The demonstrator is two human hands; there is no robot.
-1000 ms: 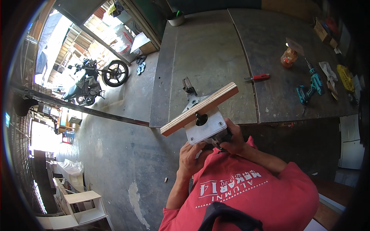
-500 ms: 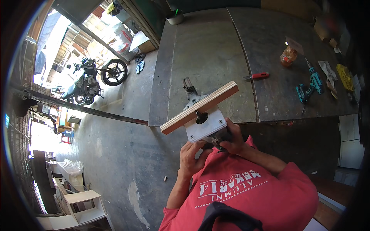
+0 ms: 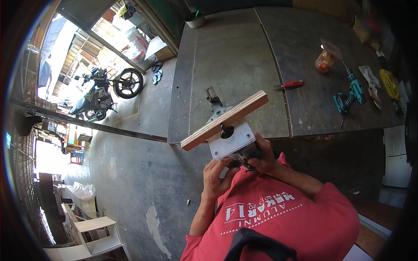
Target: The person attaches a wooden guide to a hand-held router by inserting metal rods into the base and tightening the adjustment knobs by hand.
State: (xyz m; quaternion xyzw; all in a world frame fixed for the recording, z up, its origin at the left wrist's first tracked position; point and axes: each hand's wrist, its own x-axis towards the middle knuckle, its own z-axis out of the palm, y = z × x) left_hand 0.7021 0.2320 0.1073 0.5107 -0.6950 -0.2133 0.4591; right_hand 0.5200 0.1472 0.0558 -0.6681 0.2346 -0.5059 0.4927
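A trim router is held base-up against my red shirt, above the near edge of the table. Its white square base plate [image 3: 237,141] has a round hole with a dark bit in it. Across the plate lies a plywood strip [image 3: 226,121], tilted up to the right. Beyond the strip a metal bracket [image 3: 213,96] sticks out. My left hand [image 3: 216,177] is closed at the near left of the router's dark body [image 3: 249,155]. My right hand [image 3: 264,156] wraps the body's right side, its thumb near the lower part. Most of the body is hidden by the fingers.
On the dark table [image 3: 230,56] lie a red utility knife [image 3: 291,85], a teal cordless drill [image 3: 352,93], an orange-filled jar [image 3: 324,61] and a yellow packet [image 3: 389,85]. A bowl [image 3: 195,20] stands at the far corner. Left are a motorcycle [image 3: 98,93] and a wooden shelf unit [image 3: 98,235].
The view has shifted very slightly. Both hands keep the same hold on the router, and nothing has been taken up or let go.
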